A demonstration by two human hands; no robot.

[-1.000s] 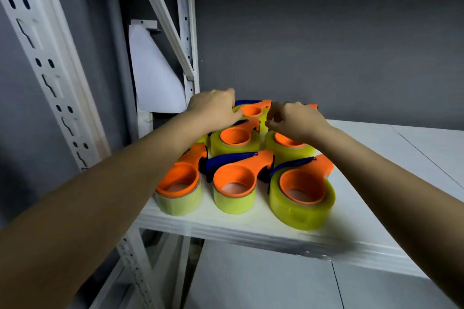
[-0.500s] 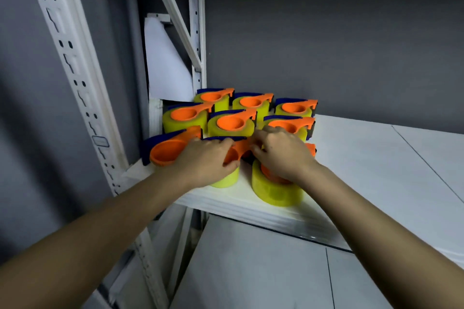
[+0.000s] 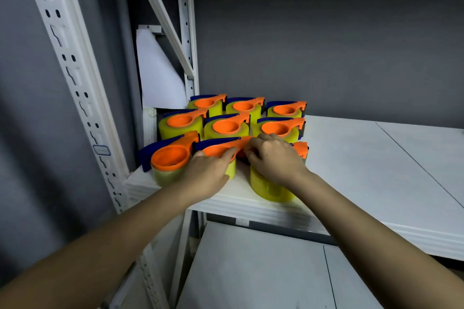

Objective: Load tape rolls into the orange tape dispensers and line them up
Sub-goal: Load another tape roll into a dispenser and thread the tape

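Several orange tape dispensers with blue blade guards, each holding a yellowish tape roll, stand in three rows on the white shelf [image 3: 351, 183]. The back row [image 3: 244, 106] and the middle row [image 3: 227, 126] are uncovered. In the front row, the left dispenser [image 3: 170, 158] stands free. My left hand [image 3: 208, 173] grips the front middle dispenser [image 3: 218, 149] by its near side. My right hand [image 3: 273, 160] lies over the front right dispenser [image 3: 270, 188] and covers its top; only its tip and the roll's wall show.
A white slotted upright [image 3: 75, 78] and a diagonal brace [image 3: 160, 12] frame the shelf's left end. The shelf extends bare to the right. A lower white shelf [image 3: 251, 271] lies beneath. A grey wall stands behind.
Both hands came back from the rear rows to the front row, now holding the front middle and front right dispensers. The view has pulled back and lifted.
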